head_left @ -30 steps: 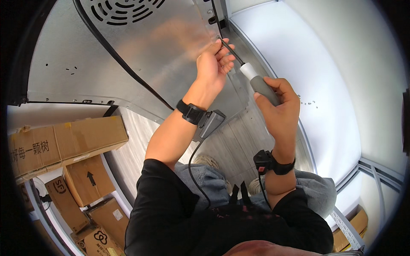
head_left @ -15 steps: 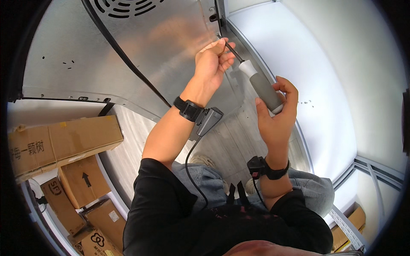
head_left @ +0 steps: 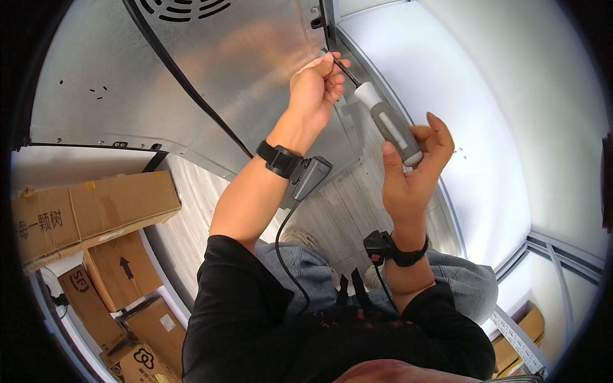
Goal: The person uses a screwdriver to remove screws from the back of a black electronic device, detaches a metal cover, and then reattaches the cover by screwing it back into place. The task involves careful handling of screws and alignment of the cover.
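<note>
A screwdriver with a grey and white handle slants up and to the left, its tip end at the right edge of a bare metal panel. My left hand pinches its dark shaft close to the tip, beside the panel edge. At the butt of the handle, the thumb and fingers of my right hand lie on either side in a loose hold. The screw or hole at the tip is too small to make out behind my fingertips.
A black cable runs down across the panel, below round vent slots. Cardboard boxes lie at the left. On the right rises a white curved wall panel with a metal frame. Wrist devices with cords sit on both my arms.
The screwdriver handle has turned about its length, bringing a light strip on it into view. My right fingers have shifted on its end; my left hand stays almost in place.
</note>
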Available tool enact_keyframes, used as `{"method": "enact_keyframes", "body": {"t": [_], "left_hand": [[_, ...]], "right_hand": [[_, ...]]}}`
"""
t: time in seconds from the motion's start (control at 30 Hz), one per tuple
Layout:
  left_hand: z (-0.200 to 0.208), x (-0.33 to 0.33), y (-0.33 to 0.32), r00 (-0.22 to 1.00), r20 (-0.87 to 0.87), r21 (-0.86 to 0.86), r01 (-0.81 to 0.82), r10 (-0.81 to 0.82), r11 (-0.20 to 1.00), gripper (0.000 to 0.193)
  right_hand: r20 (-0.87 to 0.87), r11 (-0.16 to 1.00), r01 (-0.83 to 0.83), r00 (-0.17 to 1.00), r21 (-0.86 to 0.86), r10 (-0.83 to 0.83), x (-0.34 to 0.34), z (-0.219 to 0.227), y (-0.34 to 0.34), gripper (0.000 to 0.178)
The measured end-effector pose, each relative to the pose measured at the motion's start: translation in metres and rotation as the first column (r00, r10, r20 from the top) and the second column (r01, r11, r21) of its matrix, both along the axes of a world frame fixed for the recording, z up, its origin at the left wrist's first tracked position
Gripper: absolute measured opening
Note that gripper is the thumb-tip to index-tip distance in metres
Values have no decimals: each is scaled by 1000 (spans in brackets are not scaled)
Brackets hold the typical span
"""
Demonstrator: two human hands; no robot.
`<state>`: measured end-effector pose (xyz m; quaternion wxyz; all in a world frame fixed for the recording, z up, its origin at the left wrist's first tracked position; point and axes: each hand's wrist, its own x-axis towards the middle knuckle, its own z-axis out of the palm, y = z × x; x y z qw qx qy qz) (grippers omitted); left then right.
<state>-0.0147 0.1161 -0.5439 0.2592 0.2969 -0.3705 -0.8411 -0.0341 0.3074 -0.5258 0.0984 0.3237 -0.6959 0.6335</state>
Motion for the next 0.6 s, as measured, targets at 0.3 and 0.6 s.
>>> {"method": "enact_keyframes", "body": {"t": [0.3,0.6], "left_hand": [[8,4,7,999,-25,-18,24,-25,1000,17],[0,-1,6,999,10,-52,-31,31,998,13]], "right_hand": [[120,993,-107,986,-55,113,-8,-9,1,41],[364,979,-194,918,66,158,-19,-4,11,52]]}}
